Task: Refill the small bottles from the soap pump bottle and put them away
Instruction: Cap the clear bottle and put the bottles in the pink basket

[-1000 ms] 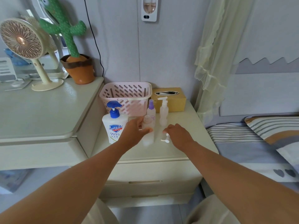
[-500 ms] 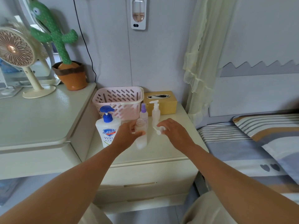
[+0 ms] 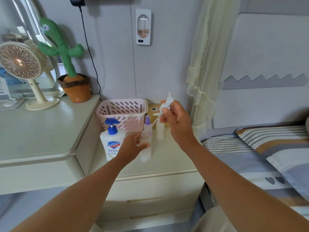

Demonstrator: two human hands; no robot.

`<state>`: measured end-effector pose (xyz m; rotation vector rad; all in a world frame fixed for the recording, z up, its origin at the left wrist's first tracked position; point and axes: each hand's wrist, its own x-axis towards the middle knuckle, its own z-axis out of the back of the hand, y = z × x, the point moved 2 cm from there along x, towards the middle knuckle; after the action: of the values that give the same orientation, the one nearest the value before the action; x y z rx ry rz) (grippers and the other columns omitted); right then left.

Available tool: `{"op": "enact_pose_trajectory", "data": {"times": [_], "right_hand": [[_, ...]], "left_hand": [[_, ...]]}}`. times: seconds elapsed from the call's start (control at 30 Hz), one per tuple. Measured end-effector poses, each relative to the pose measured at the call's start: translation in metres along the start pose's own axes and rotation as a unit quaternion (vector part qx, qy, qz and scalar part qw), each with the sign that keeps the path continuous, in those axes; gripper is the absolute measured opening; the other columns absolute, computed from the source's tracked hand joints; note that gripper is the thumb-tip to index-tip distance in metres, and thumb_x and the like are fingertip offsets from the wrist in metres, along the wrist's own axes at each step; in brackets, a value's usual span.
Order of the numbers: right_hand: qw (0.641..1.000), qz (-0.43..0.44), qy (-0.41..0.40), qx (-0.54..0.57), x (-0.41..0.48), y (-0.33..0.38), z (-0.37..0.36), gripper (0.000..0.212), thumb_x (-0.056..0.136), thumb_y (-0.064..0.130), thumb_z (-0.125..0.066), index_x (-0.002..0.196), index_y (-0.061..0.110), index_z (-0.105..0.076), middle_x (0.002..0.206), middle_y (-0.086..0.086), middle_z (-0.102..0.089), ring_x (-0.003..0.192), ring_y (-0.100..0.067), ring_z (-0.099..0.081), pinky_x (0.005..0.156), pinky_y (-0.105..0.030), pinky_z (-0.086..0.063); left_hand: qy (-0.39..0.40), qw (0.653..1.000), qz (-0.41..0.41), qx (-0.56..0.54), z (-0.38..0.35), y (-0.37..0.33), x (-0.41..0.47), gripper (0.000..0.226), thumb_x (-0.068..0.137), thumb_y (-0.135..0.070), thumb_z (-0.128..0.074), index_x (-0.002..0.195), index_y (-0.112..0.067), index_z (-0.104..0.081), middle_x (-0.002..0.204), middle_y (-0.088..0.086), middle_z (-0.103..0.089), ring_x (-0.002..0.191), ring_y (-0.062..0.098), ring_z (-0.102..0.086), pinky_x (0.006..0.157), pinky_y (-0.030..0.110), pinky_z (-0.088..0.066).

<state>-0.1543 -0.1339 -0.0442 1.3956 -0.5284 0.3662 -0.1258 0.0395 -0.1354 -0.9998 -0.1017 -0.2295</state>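
Observation:
On the nightstand [image 3: 167, 164] stands the white soap pump bottle [image 3: 111, 144] with a blue pump. My left hand [image 3: 132, 148] grips a small clear bottle [image 3: 145, 150] with its neck uncovered, standing just right of the soap bottle. My right hand [image 3: 177, 121] is raised and pinches a white pump cap [image 3: 165, 104] whose thin tube hangs down. Behind stand a small bottle with a purple top [image 3: 147, 125] and another frosted small bottle [image 3: 159, 131], partly hidden by my right hand.
A pink slotted basket [image 3: 123, 106] stands at the back of the nightstand beside a yellow tissue box [image 3: 153, 109]. The higher dresser on the left holds a desk fan [image 3: 21, 67] and a toy cactus in a pot [image 3: 66, 64]. A bed lies to the right.
My right hand picked the pump cap off the nightstand and lifted it well above the bottles. My left hand kept holding the small clear bottle in place.

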Motion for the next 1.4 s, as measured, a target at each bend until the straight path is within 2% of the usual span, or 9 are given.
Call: {"op": "enact_pose_trajectory", "data": {"times": [0.17, 0.5, 0.63, 0.73, 0.83, 0.93, 1.13, 1.27, 1.4], "right_hand": [[0.998, -0.024, -0.005, 0.053, 0.004, 0.005, -0.004, 0.011, 0.097, 0.017, -0.052, 0.102, 0.010, -0.058, 0.089, -0.020, -0.065, 0.074, -0.017, -0.064, 0.071, -0.027, -0.055], [0.999, -0.017, 0.023, 0.018, 0.004, 0.004, -0.010, 0.020, 0.097, 0.016, -0.052, 0.109, 0.002, -0.057, 0.088, -0.016, -0.065, 0.069, -0.011, -0.061, 0.073, -0.035, -0.058], [0.997, -0.033, 0.062, -0.036, 0.001, -0.011, -0.016, 0.019, 0.095, 0.021, -0.055, 0.108, 0.008, -0.060, 0.085, 0.006, -0.064, 0.070, -0.002, -0.061, 0.069, -0.024, -0.054], [0.989, -0.044, 0.101, -0.100, 0.000, -0.027, -0.025, 0.019, 0.093, 0.025, -0.057, 0.108, 0.015, -0.063, 0.093, 0.006, -0.067, 0.075, 0.000, -0.060, 0.065, -0.014, -0.046], [0.981, -0.062, 0.122, -0.135, -0.001, -0.041, -0.031, 0.024, 0.091, 0.030, -0.059, 0.111, 0.017, -0.064, 0.099, 0.003, -0.067, 0.080, -0.011, -0.061, 0.067, -0.019, -0.044], [0.977, -0.072, 0.134, -0.152, -0.002, -0.049, -0.035, 0.025, 0.090, 0.029, -0.060, 0.111, 0.016, -0.064, 0.103, -0.001, -0.065, 0.079, -0.020, -0.059, 0.068, -0.024, -0.042], [0.973, -0.079, 0.145, -0.161, -0.010, -0.064, -0.041, 0.030, 0.089, 0.033, -0.061, 0.110, 0.013, -0.066, 0.102, -0.003, -0.064, 0.087, -0.019, -0.060, 0.073, -0.024, -0.044], [0.975, -0.082, 0.140, -0.154, -0.015, -0.070, -0.045, 0.028, 0.090, 0.031, -0.061, 0.110, 0.012, -0.066, 0.100, 0.000, -0.066, 0.083, -0.015, -0.061, 0.071, -0.022, -0.044], [0.979, -0.094, 0.111, -0.140, -0.019, -0.076, -0.046, 0.022, 0.085, 0.034, -0.067, 0.101, 0.019, -0.064, 0.094, 0.008, -0.067, 0.080, -0.010, -0.062, 0.072, -0.023, -0.049]], "left_hand": [[0.000, 1.000, 0.004, -0.007, 0.001, 0.000, 0.000, 0.044, 0.078, -0.019, -0.076, 0.119, -0.013, -0.062, 0.108, -0.004, -0.067, 0.098, 0.012, -0.064, 0.087, 0.019, -0.047], [-0.007, 1.000, 0.006, -0.011, 0.001, 0.001, 0.000, 0.040, 0.076, -0.018, -0.077, 0.114, -0.017, -0.065, 0.101, -0.008, -0.068, 0.095, 0.011, -0.066, 0.091, 0.026, -0.050], [-0.006, 1.000, 0.005, -0.018, -0.001, 0.002, 0.000, 0.040, 0.076, -0.018, -0.078, 0.113, -0.019, -0.065, 0.101, -0.008, -0.070, 0.094, 0.010, -0.067, 0.091, 0.025, -0.051], [-0.002, 1.000, 0.000, -0.020, -0.003, 0.002, -0.001, 0.038, 0.076, -0.018, -0.078, 0.112, -0.019, -0.065, 0.101, -0.005, -0.070, 0.094, 0.013, -0.067, 0.091, 0.030, -0.052], [-0.003, 1.000, 0.001, -0.023, -0.005, 0.002, -0.002, 0.036, 0.077, -0.019, -0.077, 0.111, -0.017, -0.065, 0.101, -0.004, -0.070, 0.094, 0.015, -0.066, 0.091, 0.030, -0.052], [-0.006, 1.000, 0.000, -0.017, -0.005, 0.003, -0.001, 0.035, 0.077, -0.021, -0.076, 0.110, -0.017, -0.065, 0.101, -0.003, -0.070, 0.094, 0.014, -0.065, 0.090, 0.028, -0.051], [-0.017, 1.000, 0.003, 0.000, -0.005, 0.006, -0.001, 0.035, 0.078, -0.024, -0.077, 0.109, -0.017, -0.065, 0.100, -0.003, -0.068, 0.094, 0.016, -0.063, 0.085, 0.025, -0.050], [-0.020, 1.000, -0.007, 0.004, -0.005, 0.003, -0.002, 0.036, 0.079, -0.024, -0.075, 0.113, -0.017, -0.064, 0.096, -0.006, -0.066, 0.090, 0.013, -0.062, 0.075, 0.011, -0.044], [-0.020, 1.000, -0.014, 0.005, -0.006, 0.005, -0.002, 0.035, 0.080, -0.025, -0.075, 0.112, -0.019, -0.065, 0.096, -0.006, -0.067, 0.089, 0.011, -0.062, 0.076, 0.013, -0.047]]}}
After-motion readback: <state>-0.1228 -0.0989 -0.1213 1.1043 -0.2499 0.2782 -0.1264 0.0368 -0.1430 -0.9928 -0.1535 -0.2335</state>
